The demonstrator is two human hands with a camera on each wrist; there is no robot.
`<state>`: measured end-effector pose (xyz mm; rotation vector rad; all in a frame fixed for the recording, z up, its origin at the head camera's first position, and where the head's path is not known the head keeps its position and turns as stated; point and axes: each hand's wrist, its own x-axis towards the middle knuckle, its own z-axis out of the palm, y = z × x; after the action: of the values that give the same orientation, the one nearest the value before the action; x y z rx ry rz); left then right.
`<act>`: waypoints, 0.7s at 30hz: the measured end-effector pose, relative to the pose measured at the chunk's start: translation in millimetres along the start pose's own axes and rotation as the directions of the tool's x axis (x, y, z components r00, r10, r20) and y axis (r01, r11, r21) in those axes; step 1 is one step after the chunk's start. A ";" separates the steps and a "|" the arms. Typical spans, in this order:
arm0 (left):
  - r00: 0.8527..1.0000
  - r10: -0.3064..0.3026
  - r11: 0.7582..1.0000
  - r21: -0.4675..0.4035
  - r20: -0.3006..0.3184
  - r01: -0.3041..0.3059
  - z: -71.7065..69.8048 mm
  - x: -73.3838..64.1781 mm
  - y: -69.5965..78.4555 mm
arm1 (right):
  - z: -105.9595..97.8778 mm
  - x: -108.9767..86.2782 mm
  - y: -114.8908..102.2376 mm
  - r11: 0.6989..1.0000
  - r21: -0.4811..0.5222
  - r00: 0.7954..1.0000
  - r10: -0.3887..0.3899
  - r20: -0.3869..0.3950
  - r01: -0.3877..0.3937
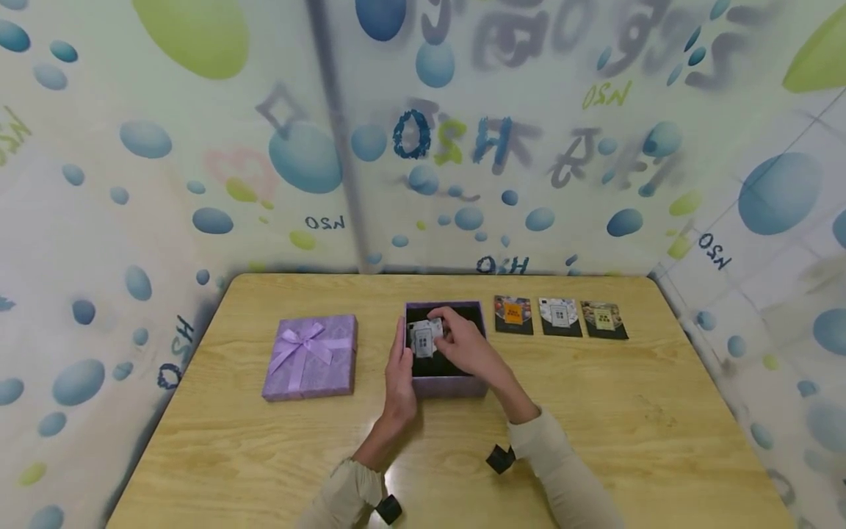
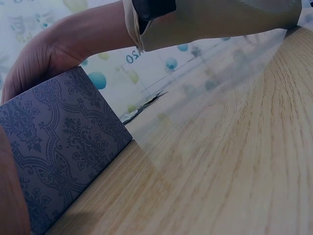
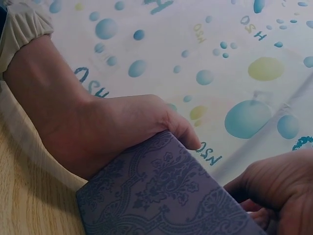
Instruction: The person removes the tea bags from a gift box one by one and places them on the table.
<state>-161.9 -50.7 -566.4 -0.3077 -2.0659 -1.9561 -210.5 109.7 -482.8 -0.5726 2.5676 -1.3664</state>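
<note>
An uncovered purple gift box (image 1: 449,387) with a damask pattern and a dark inside stands on the table. My left hand (image 1: 399,389) holds its left side, fingers along the outer wall and thumb over the rim. In the right wrist view that thumb (image 3: 183,131) bends across the box's top edge. My right hand (image 1: 468,351) reaches over the box and pinches a small silver-white packet (image 1: 423,339) by its right side. The packet, with a grey label, is tilted within the opening, near the left wall. In both wrist views the patterned box wall (image 2: 73,132) hides the packet.
A purple lid (image 1: 316,375) with a ribbon bow lies left of the box. To the right, a row holds an orange-labelled packet (image 1: 513,314), a white-labelled packet (image 1: 559,317) and a green-labelled packet (image 1: 604,319). A printed fabric wall (image 1: 463,184) rises behind the wooden table (image 1: 595,411).
</note>
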 end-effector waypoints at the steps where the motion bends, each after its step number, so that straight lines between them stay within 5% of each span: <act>1: 1.000 0.000 1.000 -0.006 0.000 0.000 0.1 0.8 -0.2 | -1.1 0.1 -0.4 1.000 0.004 1.000 -0.007 0.001 0.007; 21: 1.000 -0.006 1.000 -0.019 0.007 0.006 1.6 1.0 3.0 | -12.0 -6.3 -1.8 0.997 0.069 0.999 -0.037 -0.008 0.037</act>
<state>-161.9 -48.9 -563.3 -0.3131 -2.0562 -1.9823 -208.3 120.5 -474.7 -0.6080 2.5158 -1.4653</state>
